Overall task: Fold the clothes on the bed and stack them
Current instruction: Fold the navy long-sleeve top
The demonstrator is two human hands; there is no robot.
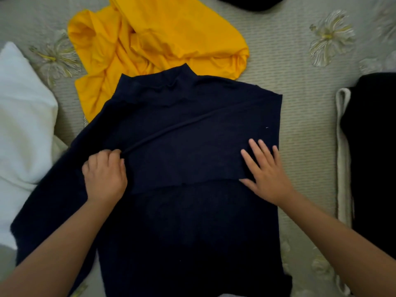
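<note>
A dark navy long-sleeved top lies flat in the middle of the bed, collar pointing away from me. Its right sleeve is folded across the chest, while the left sleeve trails down toward the lower left. My left hand grips the cuff end of the folded sleeve with curled fingers. My right hand lies flat on the folded right side, fingers spread and straight. A crumpled yellow garment sits beyond the collar, partly under the navy top.
A white pillow or cloth lies at the left. At the right edge sits a stack of folded clothes, black over cream. Another dark item shows at the top. The bedcover is beige with flowers.
</note>
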